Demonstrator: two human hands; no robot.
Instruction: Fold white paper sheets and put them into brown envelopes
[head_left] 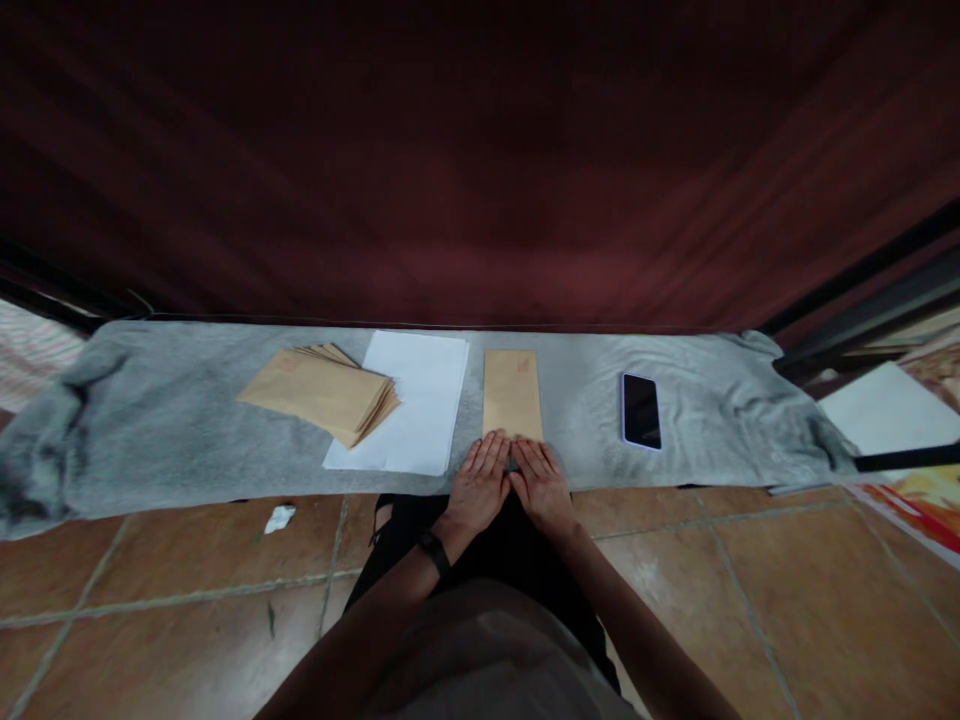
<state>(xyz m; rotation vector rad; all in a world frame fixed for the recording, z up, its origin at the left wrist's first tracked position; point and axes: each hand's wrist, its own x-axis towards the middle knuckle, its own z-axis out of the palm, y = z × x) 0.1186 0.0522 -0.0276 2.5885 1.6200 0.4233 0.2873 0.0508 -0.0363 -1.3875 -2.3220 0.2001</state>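
Note:
A single brown paper envelope [511, 390] lies lengthwise in front of me on the grey cloth. My left hand [484, 478] rests flat over its near end, fingers stretched out and pointing away from me. Beside it, my right hand [541, 482] lies flat on the same end, its fingers extended too. The two hands meet near the thumbs and cover the envelope's near edge. To the left, a fanned stack of brown envelopes [322, 392] sits partly on top of white paper sheets [424, 400].
A phone [641, 412] with a pale case lies right of the envelope. The grey cloth [187, 430] covers a narrow surface against a dark red panel [480, 200]. A crumpled white scrap [280, 518] lies on the tiled floor [202, 620]. Dark metal bars stand at both sides.

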